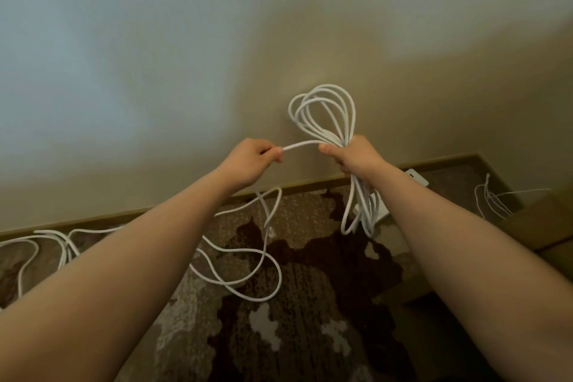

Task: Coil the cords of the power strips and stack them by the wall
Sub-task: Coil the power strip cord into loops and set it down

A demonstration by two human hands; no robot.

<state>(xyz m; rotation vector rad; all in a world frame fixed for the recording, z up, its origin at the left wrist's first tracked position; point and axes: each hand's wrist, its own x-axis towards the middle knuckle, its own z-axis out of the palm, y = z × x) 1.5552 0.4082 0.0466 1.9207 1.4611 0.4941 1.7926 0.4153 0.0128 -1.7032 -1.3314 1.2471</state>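
Hands: right hand (356,156) grips coil (325,115) at its waist, left hand (252,160) pinches cord (302,144) just beside it | slack: loose loops on carpet (310,288) below left hand | strip (417,177) behind right forearm, by wall (155,71) | handling: light, springy, smooth; loops likely slip unless gripped where they cross

This looks like a room in a home, judging by the patterned brown-and-cream carpet (310,304) on the floor, the plain painted wall (155,56) meeting it along a wooden baseboard (93,220), and household white cords (248,257) strewn about.
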